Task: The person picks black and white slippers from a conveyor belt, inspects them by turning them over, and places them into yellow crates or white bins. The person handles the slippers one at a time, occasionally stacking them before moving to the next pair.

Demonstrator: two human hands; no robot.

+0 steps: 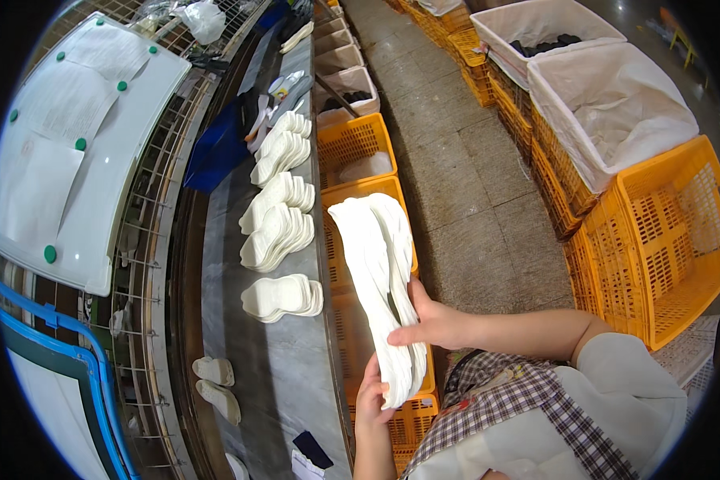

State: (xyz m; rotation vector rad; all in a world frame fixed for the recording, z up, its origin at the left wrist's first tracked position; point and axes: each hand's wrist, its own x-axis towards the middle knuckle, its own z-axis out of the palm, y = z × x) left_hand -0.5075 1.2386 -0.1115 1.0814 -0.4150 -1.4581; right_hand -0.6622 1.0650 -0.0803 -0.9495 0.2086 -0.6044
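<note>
Held fabric bundle (368, 272) is reading plain bright white, folded stacks (280, 298) are looking cream, worktop (276, 360) is showing grey, crates (636, 248) are reading orange, liners (564, 104) pinkish-white, board (96, 208) white with green magnets (50, 254), bin (220, 146) deep blue, apron (496, 404) is showing dark-and-white check, sleeve (624, 384) pale grey.

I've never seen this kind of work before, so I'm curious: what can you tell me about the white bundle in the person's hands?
The white bundle is long, narrow and layered, of soft-looking cloth, perhaps socks. Two lengths lie side by side, with a slim gap partway along. It slants, its far end toward the upper left. The right hand grips it below the middle, thumb across the front; the left hand holds the near end. In this view it overlaps the orange baskets.
</note>
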